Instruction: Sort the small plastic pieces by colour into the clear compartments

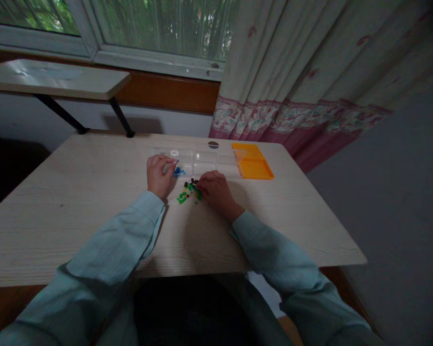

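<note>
A small pile of building bricks [182,197], green, dark red and yellow, lies on the table. My right hand [215,192] is at the pile's right side, its fingers pinched together; what sits between them is too small to make out. Behind the pile is a clear plastic compartment box [204,157]. Blue pieces [179,171] lie in its front left compartment. Over that corner is my left hand [160,175], thumb and fingertips brought together, and I cannot make out what they hold.
An orange tray [255,162] adjoins the clear box on the right. A round hole cover [213,144] is set in the table [94,211] near its back edge. A raised shelf [57,79] on black legs stands at the back left. Curtains [260,96] hang behind.
</note>
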Motion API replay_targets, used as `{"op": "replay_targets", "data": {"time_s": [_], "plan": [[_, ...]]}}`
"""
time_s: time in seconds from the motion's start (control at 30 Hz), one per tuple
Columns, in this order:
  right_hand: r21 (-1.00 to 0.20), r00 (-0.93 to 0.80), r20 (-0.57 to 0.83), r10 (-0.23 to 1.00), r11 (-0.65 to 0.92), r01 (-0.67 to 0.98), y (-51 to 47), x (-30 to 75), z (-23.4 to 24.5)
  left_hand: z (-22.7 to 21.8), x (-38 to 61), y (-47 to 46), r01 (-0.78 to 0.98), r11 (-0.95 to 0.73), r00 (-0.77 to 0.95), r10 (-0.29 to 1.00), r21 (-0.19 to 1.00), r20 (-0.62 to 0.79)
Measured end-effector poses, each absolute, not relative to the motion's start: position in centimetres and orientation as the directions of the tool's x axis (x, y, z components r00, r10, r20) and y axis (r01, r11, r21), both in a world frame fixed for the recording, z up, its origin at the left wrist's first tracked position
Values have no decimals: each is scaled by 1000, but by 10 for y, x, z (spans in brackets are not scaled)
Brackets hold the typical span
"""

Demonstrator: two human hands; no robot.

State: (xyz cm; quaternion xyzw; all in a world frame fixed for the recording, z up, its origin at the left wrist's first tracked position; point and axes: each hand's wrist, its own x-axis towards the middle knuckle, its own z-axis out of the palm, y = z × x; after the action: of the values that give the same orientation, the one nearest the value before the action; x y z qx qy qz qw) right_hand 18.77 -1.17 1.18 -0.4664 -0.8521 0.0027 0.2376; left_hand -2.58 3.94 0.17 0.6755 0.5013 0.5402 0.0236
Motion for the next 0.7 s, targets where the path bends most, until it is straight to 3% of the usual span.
{"op": "replay_targets", "data": {"time_s": [0.7], "plan": [[-100,-537,349,768,600,794,-13,188,21,2,-25,38,608,-494,-85,738,621,670]]}}
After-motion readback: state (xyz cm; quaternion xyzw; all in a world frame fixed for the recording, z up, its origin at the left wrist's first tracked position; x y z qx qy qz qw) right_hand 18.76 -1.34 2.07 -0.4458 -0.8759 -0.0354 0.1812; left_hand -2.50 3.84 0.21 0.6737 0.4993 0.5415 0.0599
